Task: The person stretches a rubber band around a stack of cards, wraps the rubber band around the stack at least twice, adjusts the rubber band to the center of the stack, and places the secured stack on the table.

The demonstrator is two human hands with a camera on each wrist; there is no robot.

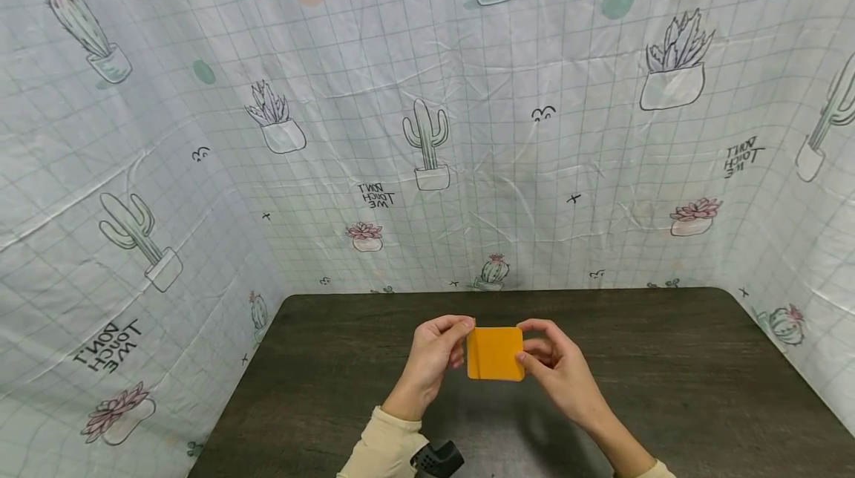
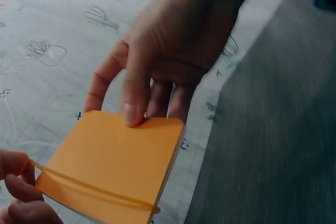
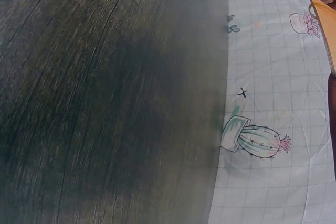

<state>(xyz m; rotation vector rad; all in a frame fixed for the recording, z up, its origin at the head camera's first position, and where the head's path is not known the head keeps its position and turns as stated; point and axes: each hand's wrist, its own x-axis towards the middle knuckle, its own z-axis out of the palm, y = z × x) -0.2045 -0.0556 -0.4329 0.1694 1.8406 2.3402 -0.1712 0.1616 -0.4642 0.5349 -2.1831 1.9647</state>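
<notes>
A small orange notebook (image 1: 497, 353) is held up above the dark table, its cover facing me. An orange elastic band (image 2: 94, 186) runs across the cover near its left edge. My left hand (image 1: 433, 355) pinches the band at the notebook's upper left corner; in the left wrist view its fingertips (image 2: 23, 208) show at the lower left. My right hand (image 1: 561, 370) grips the opposite edge, thumb (image 2: 135, 111) on the cover and the other fingers behind. The right wrist view catches only a sliver of the notebook (image 3: 326, 27) at its right border.
The dark wood-grain table (image 1: 320, 404) spreads beneath both hands. A pale sheet with cactus prints (image 1: 467, 203) hangs behind it and along both sides. A black device (image 1: 437, 459) is strapped to my left wrist over a cream sleeve (image 1: 384, 444).
</notes>
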